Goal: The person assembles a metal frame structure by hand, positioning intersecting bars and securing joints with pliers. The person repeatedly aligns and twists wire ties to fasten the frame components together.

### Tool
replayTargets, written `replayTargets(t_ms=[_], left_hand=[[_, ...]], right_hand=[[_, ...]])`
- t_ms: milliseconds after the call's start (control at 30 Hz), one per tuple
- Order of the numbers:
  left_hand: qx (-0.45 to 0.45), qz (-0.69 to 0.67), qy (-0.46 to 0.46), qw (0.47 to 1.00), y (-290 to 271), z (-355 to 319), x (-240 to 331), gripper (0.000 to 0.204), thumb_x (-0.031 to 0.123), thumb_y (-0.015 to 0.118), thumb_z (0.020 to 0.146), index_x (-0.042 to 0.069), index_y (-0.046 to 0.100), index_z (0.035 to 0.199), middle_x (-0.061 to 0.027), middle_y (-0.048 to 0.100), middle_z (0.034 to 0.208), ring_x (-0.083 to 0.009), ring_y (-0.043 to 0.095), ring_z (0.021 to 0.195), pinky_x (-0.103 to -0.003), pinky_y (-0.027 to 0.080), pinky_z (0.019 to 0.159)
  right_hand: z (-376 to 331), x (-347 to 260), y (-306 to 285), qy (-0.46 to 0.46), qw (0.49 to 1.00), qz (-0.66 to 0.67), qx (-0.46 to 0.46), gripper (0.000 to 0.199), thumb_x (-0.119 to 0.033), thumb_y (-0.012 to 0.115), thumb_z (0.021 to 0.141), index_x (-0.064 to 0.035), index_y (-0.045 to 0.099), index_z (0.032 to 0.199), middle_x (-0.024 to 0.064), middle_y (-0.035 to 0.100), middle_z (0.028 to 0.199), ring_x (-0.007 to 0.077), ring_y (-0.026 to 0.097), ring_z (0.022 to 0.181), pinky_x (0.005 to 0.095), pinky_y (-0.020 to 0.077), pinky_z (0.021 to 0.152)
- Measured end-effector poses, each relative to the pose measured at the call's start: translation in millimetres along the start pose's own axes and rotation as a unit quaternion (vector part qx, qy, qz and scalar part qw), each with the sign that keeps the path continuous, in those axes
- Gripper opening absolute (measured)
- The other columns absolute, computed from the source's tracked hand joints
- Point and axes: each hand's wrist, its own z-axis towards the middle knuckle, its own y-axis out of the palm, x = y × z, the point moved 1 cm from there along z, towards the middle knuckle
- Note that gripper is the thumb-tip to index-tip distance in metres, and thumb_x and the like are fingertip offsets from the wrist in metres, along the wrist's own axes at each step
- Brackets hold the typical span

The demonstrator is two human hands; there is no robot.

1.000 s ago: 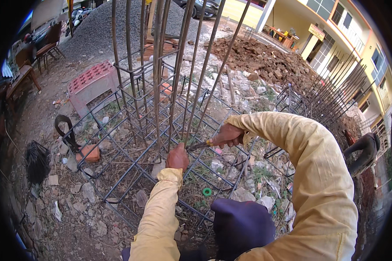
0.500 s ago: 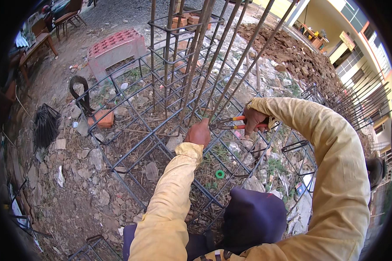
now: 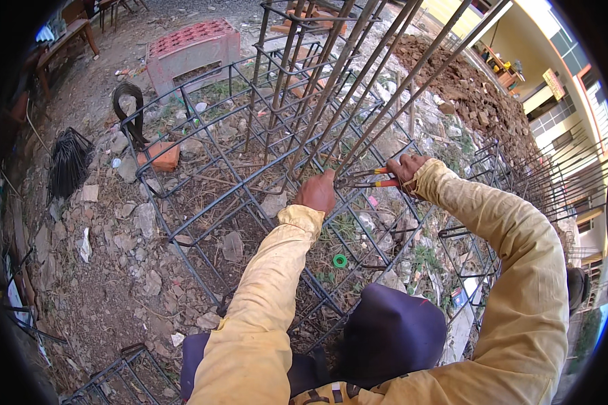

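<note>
- Currently gripping pliers [image 3: 384, 183] in right hand [image 3: 409, 172], fingers wrapped round the handles.
- Holding pliers over the grid [image 3: 213, 211], tips beside left hand [image 3: 317, 192].
- Curling left fingers; impossible to tell around what.

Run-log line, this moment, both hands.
left hand: by steel rods, grip hidden | right hand: holding orange-handled pliers, handles apart | nearby: brick
</note>
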Motion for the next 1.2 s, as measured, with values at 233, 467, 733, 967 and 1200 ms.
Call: replayTargets(t_ms=[233,467,733,967,1200], left_hand=[[0.003,-0.004,-0.003,1.0,-1.9,0.7,-0.2,0.018,0.008,0.052,0.089,0.004,0.056,0.105,-0.03,0.065,0.081,-0.0501,0.064,0.082,-0.056,0.052,0.072],[-0.016,-0.021,-0.006,1.0,-9.0,-0.3,-2.6,0.019,0.007,0.051,0.088,0.003,0.056,0.105,-0.031,0.065,0.082,-0.0508,0.064,0.083,-0.057,0.051,0.074],[-0.045,-0.015,-0.02,0.999,-9.6,-0.3,4.9,0.018,0.003,0.052,0.084,-0.002,0.056,0.101,-0.0299,0.066,0.087,-0.0487,0.065,0.088,-0.055,0.052,0.079],[-0.036,0.005,-0.01,0.999,-3.0,3.1,-2.0,0.025,0.007,0.051,0.087,0.0,0.057,0.11,-0.0299,0.065,0.082,-0.0488,0.064,0.084,-0.055,0.051,0.076],[0.115,0.07,0.06,0.989,-3.8,-7.9,-21.9,0.025,0.011,0.057,0.088,-0.001,0.057,0.11,-0.0237,0.063,0.102,-0.042,0.057,0.098,-0.048,0.045,0.091]], right_hand=[[28.8,7.1,-2.2,0.018,0.961,0.109,-0.255,0.032,-0.031,0.061,0.088,-0.0086,0.064,0.111,0.0171,0.07,0.089,0.0339,0.07,0.081,0.0454,0.0541,0.072],[31.8,13.3,-8.0,0.198,0.542,0.578,-0.577,0.034,-0.043,0.064,0.094,-0.0096,0.059,0.087,-0.0036,0.04,0.06,0.0112,0.04,0.048,0.0299,0.0317,0.045],[20.0,-5.9,-10.6,0.168,0.702,0.437,-0.537,0.059,-0.048,0.085,0.072,-0.0018,0.059,0.099,0.0106,0.064,0.075,0.0223,0.069,0.072,0.0374,0.0541,0.058],[-16.3,-28.7,-23.6,0.001,0.998,0.068,-0.009,0.049,-0.028,0.075,0.076,-0.0052,0.048,0.11,0.0115,0.058,0.096,0.032,0.065,0.081,0.0417,0.0554,0.066],[-1.6,-25.4,-24.3,-0.045,0.992,0.118,0.022,0.047,-0.047,0.063,0.09,-0.0061,0.063,0.114,0.0135,0.062,0.081,0.0334,0.068,0.077,0.0426,0.0542,0.067]])
